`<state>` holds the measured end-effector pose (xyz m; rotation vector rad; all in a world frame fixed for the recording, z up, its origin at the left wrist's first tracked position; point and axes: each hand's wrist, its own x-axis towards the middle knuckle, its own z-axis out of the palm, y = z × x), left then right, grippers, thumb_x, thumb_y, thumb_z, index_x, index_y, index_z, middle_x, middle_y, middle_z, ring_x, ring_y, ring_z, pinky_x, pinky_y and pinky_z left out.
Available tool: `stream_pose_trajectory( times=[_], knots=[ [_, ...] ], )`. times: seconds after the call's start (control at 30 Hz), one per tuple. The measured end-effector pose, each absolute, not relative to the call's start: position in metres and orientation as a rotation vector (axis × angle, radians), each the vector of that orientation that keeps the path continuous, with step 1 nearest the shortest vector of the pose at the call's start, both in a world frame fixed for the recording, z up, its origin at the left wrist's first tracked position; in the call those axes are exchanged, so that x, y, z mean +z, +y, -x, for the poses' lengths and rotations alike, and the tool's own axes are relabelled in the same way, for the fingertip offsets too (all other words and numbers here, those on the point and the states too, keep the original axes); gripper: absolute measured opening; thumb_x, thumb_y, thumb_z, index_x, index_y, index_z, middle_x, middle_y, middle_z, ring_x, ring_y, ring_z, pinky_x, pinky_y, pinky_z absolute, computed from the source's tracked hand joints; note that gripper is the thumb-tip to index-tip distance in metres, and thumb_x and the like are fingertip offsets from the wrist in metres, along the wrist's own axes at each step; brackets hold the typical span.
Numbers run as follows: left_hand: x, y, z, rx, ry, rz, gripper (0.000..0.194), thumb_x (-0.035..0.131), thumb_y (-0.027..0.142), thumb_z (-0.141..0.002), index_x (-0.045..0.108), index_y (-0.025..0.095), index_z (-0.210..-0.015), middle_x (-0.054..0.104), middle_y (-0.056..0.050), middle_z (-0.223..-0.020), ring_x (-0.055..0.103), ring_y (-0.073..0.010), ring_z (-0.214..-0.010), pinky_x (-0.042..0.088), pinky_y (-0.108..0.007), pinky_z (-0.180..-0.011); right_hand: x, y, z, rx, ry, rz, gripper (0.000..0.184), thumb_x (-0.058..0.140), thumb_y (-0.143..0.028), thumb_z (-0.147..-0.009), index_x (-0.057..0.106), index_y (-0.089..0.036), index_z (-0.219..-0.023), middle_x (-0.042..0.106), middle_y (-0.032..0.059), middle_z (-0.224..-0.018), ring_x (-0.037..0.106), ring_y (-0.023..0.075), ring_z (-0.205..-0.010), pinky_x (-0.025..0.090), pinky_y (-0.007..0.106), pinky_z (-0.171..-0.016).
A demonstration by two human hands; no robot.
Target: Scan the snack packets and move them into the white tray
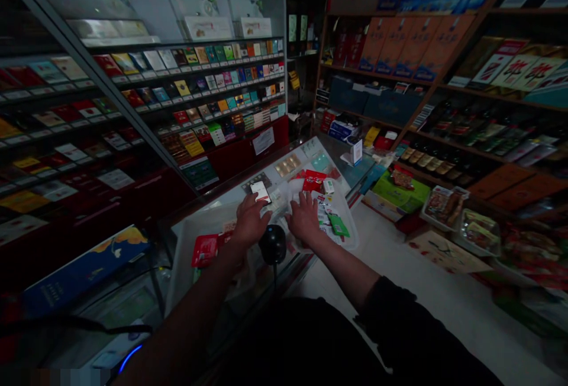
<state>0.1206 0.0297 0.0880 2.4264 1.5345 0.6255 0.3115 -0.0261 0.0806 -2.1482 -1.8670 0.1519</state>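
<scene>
My left hand (252,221) is over the glass counter, thumb apart from the fingers. Its fingertips are at the lower edge of what looks like a phone with a bright screen (260,191); whether they touch it I cannot tell. My right hand (304,219) lies with spread fingers over the left side of a white plastic tray (352,237) of small packets. In that tray are a red packet (314,180) and a green packet (339,225). Between my hands sits a black rounded device (272,245) with a cable. A second pale tray (181,256), under my left forearm, holds a red packet (205,250).
The glass counter (288,152) runs away from me. Cigarette shelves (213,87) line the left wall. Shelves of boxes (412,48) and bottles stand to the right. Goods in plastic tubs (479,232) are low on the right. A blue box (84,267) lies at the left.
</scene>
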Motion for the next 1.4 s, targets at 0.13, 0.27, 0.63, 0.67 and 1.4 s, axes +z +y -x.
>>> stream_pose_trajectory(
  times=[0.13, 0.27, 0.63, 0.67, 1.4],
  knots=[
    [0.092, 0.03, -0.152, 0.373, 1.498, -2.528, 0.048, 0.059, 0.041, -0.096, 0.067, 0.02, -0.138, 0.039, -0.016, -0.168, 0.025, -0.0417, -0.16, 0.026, -0.065, -0.127, 0.054, -0.031, -0.354, 0.194, -1.795, 2.32, 0.054, 0.064, -0.042, -0.095, 0.061, -0.017, -0.143, 0.036, 0.0216, -0.168, 0.02, 0.0447, -0.159, 0.016, 0.064, -0.125],
    [0.091, 0.029, -0.177, 0.162, 1.402, -2.635, 0.049, 0.059, 0.041, -0.096, 0.067, 0.017, -0.138, 0.033, -0.019, -0.171, 0.019, -0.0457, -0.161, 0.023, -0.071, -0.126, 0.041, -0.038, -0.381, 0.259, -1.778, 2.387, 0.054, 0.064, -0.041, -0.095, 0.06, -0.018, -0.144, 0.035, 0.0226, -0.168, 0.022, 0.046, -0.158, 0.019, 0.066, -0.123],
    [0.063, 0.016, -0.236, -0.022, 1.042, -2.949, 0.029, 0.053, 0.022, -0.093, 0.075, 0.018, -0.112, 0.051, -0.017, -0.159, 0.024, -0.0418, -0.161, 0.015, -0.072, -0.128, 0.028, -0.045, -0.43, 0.354, -1.895, 2.46, 0.044, 0.057, -0.027, -0.096, 0.065, -0.013, -0.137, 0.039, 0.0232, -0.166, 0.019, 0.0465, -0.159, 0.016, 0.066, -0.125],
    [0.061, 0.015, -0.24, -0.037, 1.03, -2.956, 0.028, 0.053, 0.021, -0.093, 0.076, 0.018, -0.109, 0.052, -0.017, -0.159, 0.024, -0.0417, -0.16, 0.015, -0.072, -0.128, 0.03, -0.045, -0.434, 0.364, -1.913, 2.447, 0.044, 0.057, -0.026, -0.096, 0.065, -0.013, -0.137, 0.039, 0.0228, -0.165, 0.02, 0.0463, -0.159, 0.017, 0.066, -0.125],
    [0.034, 0.01, -0.267, 0.02, 1.116, -2.808, 0.022, 0.057, 0.018, -0.088, 0.077, 0.021, -0.096, 0.065, -0.015, -0.14, 0.039, -0.0415, -0.152, 0.027, -0.072, -0.122, 0.047, -0.081, -0.467, 0.452, -2.127, 2.201, 0.036, 0.06, -0.022, -0.096, 0.073, -0.02, -0.13, 0.033, 0.0141, -0.17, 0.013, 0.0395, -0.162, 0.01, 0.06, -0.129]
  ],
)
